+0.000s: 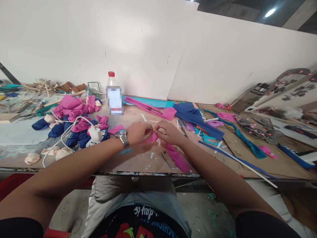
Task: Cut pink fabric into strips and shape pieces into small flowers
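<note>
My left hand point(138, 132) and my right hand point(168, 131) meet at the middle of the workbench point(128, 162), both pinching a small folded piece of pink fabric point(152, 137). A metal watch point(122, 137) sits on my left wrist. A longer pink strip point(178, 159) trails from under my right hand toward the bench's front edge. Another pink scrap point(116, 129) lies just left of my left hand.
A clear bottle with a red cap point(114, 94) stands behind my hands. A heap of pink and blue fabric flowers point(74, 120) and a white plug with cable point(95, 134) lie left. Blue fabric point(195, 117), teal strips point(244, 138) and black cutouts point(255, 127) lie right.
</note>
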Motion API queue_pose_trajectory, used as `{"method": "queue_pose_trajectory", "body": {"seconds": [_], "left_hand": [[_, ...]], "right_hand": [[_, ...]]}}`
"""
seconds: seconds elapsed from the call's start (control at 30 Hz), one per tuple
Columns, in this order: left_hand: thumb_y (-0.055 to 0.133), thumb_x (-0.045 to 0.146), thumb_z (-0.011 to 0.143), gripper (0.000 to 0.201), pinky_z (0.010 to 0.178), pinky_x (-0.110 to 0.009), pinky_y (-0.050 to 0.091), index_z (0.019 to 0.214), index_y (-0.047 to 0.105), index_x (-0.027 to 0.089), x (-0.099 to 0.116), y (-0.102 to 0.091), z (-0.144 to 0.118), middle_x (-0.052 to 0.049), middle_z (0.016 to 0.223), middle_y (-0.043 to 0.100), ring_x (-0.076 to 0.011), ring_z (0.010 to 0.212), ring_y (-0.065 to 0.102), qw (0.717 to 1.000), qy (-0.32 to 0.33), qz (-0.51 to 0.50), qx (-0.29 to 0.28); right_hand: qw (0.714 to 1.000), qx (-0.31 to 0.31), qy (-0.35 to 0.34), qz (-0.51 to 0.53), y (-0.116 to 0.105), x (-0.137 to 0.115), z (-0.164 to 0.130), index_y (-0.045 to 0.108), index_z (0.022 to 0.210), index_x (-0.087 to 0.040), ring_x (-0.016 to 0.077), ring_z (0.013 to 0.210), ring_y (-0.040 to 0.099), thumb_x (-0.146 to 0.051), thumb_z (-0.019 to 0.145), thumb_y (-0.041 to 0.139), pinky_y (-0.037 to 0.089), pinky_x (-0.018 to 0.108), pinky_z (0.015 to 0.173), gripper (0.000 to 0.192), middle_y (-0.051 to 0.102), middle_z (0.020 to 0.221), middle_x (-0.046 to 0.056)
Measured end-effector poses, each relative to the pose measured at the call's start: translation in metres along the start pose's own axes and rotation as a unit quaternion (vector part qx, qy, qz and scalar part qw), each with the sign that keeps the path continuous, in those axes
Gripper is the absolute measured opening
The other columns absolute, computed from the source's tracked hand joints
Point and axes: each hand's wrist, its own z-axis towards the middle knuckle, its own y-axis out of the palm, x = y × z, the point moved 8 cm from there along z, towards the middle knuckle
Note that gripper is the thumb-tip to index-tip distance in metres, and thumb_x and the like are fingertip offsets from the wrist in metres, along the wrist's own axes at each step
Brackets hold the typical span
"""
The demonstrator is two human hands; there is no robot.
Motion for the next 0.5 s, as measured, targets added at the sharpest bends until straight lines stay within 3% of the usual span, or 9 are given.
{"method": "queue_pose_trajectory", "body": {"seconds": [0.5], "left_hand": [[0.056, 0.033, 0.085, 0.021, 0.059, -0.029, 0.031, 0.077, 0.07, 0.02, -0.003, -0.0009, 0.0006, -0.002, 0.067, 0.067, -0.0153, 0.06, 0.054, 0.999, 0.005, -0.048, 0.001]], "right_hand": [[1.0, 0.012, -0.001, -0.01, -0.0027, 0.0003, 0.0004, 0.066, 0.083, -0.02, 0.0208, 0.08, 0.062, -0.02, 0.085, 0.06, 0.047, 0.035, 0.077, 0.006, 0.07, 0.082, 0.005]]}}
